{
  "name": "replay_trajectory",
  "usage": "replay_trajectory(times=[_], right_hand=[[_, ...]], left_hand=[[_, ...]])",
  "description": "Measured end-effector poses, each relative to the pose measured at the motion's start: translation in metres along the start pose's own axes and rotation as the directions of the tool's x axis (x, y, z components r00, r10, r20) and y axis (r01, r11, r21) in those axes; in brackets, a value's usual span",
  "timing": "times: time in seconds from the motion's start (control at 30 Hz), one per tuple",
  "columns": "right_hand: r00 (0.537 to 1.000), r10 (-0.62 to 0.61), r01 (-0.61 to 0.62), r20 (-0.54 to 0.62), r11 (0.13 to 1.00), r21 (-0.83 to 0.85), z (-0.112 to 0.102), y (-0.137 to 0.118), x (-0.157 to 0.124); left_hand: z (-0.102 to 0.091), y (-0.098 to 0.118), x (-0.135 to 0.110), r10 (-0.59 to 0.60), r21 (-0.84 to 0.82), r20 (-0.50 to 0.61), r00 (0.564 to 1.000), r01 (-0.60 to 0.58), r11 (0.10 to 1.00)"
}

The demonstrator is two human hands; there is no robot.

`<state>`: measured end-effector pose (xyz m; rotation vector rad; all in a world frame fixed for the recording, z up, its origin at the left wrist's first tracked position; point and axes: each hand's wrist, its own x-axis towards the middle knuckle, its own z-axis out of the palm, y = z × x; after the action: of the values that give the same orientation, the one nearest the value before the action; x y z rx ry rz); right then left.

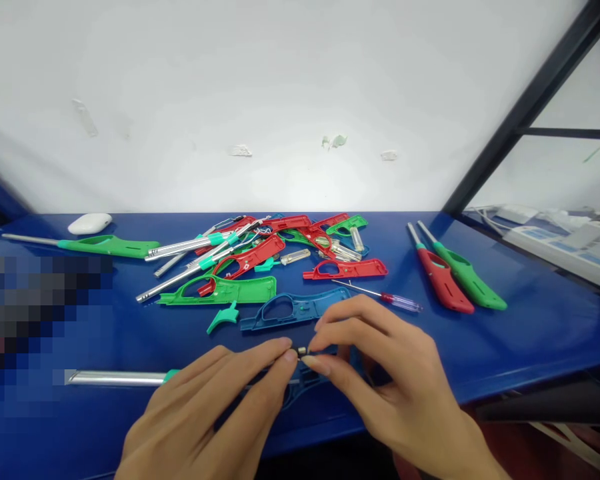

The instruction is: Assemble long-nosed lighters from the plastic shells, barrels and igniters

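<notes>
Between the fingertips of both hands is a small black cylindrical part with a metal end (pixel 301 351). My left hand (pixel 220 400) pinches its left side, and my right hand (pixel 380 367) pinches the metal end. Under the hands lies a blue lighter half-shell, mostly hidden. A metal lighter tube (pixel 117 378) with a teal collar sticks out to the left, partly behind my left hand. Just beyond the fingers is another blue half-shell (pixel 300 309), and a teal trigger (pixel 223 317) rests to its left.
Behind lie a green half-shell (pixel 230 291), a red half-shell (pixel 350 269), metal tubes (pixel 185 280) and clear fuel tanks (pixel 345 251). A screwdriver (pixel 400 301) is right of centre. Whole lighters, red (pixel 440 277) and green (pixel 467 273), lie right; another green lighter (pixel 105 246) and a white case (pixel 90 223) lie left.
</notes>
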<state>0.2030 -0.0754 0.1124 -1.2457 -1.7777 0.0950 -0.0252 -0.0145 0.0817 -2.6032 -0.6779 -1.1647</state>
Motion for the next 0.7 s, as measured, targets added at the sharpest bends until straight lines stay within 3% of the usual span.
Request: replay_trajectory(times=[0.2, 0.47, 0.7], right_hand=[[1.0, 0.013, -0.013, 0.023, 1.0, 0.013, 0.0, 0.0012, -0.0007], [0.997, -0.062, 0.06, 0.041, 0.998, 0.03, -0.0002, 0.0036, 0.0], [0.996, -0.055, 0.056, 0.067, 0.998, -0.013, 0.0003, 0.0044, -0.0027]], left_hand=[[-0.0029, 0.0002, 0.0021, 0.002, 0.017, 0.027, 1.0, -0.003, 1.0], [-0.003, 0.0021, 0.0038, -0.009, 0.032, 0.036, 0.999, 0.008, 0.999], [0.0018, -0.0034, -0.0047, 0.035, -0.034, -0.017, 0.999, -0.036, 0.999]])
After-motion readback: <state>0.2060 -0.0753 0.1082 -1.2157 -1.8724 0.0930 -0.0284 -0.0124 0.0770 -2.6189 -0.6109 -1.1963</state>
